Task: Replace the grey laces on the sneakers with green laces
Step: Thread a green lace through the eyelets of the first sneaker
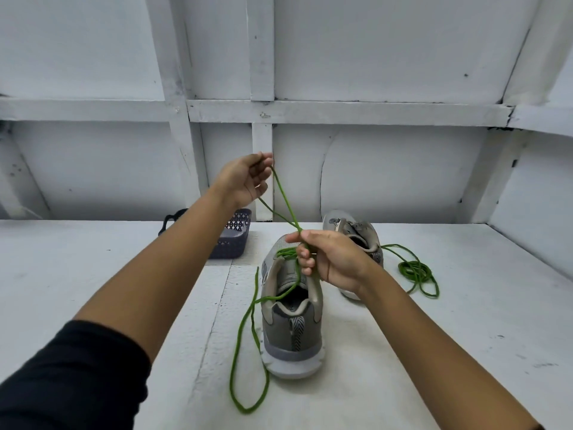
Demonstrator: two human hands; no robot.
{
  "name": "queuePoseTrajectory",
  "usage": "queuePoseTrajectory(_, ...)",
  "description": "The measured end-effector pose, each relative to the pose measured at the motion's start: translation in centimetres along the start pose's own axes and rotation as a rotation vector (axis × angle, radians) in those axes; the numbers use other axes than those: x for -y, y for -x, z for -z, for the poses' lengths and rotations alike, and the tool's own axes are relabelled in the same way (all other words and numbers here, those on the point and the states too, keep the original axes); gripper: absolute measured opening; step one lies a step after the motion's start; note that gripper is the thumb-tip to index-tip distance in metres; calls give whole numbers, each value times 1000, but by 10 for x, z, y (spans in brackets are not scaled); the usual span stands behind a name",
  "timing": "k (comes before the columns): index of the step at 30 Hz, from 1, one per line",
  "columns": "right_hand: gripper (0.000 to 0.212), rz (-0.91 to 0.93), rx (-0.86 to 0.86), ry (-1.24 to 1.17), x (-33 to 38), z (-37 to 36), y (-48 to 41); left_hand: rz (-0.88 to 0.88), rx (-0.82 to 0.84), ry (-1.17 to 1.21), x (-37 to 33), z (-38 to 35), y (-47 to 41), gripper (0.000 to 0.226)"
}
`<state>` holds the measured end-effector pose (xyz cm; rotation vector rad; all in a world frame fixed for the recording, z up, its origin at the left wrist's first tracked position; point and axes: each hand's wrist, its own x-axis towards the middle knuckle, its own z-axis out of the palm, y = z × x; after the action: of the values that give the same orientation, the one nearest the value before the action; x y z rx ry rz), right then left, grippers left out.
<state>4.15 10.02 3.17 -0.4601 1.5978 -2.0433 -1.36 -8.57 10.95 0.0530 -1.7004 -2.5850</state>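
White-painted boards and battens form the wall [372, 57] behind a scuffed white table [465, 336]. Two grey mesh sneakers stand on it. The near sneaker [291, 336] sits directly under the right hand [328, 259], heel toward the person, with a herringbone-patterned heel tab and a thick pale sole. The far sneaker [356, 231] is just beyond that hand, and a small dark mark on its tongue is too small to read. Two green cord laces are in view. One lace [285, 200] runs from the near sneaker's eyelets up through the right hand, which pinches its two strands together, to the raised left hand [245, 181], whose curled fingers hold them; a long loop trails on the table below the left forearm. The second lace [415, 271] lies coiled right of the right hand. One dark latticed plastic basket [235, 234] sits beyond the left forearm, which wears a black sleeve [62, 383].
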Motion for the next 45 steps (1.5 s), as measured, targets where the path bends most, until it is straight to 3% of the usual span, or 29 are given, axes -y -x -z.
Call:
queuePoseTrajectory(5,25,-10,94,-58,2,6,7,-25,-50,89,-4,4,-15,23)
queuePoseTrajectory(7,24,15,59,-100,4,8,5,24,-52,-25,-1,2,-16,27)
queuePoseTrajectory(9,19,47,-25,-159,5,10,2,150,-30,-346,8,-1,-12,38)
queuePoseTrajectory(11,15,94,-153,-200,5,13,-4,244,15,-845,19,-4,-6,46)
queuePoseTrajectory(13,13,145,-283,-119,3,17,-11,206,75,-1271,33,-6,1,49)
queuePoseTrajectory(16,13,211,-429,193,-2,22,-18,123,178,-1492,53,-8,17,46)
queuePoseTrajectory(19,14,287,-507,387,-13,27,-25,189,201,-1427,74,-9,29,43)
queuePoseTrajectory(29,30,207,-550,324,-48,36,-45,267,38,-952,113,7,38,40)
queuePoseTrajectory(34,30,259,-575,401,-60,36,-49,291,8,-622,120,12,35,4)
queuePoseTrajectory(45,16,321,-624,440,-71,41,-54,268,-15,-481,123,10,39,12)
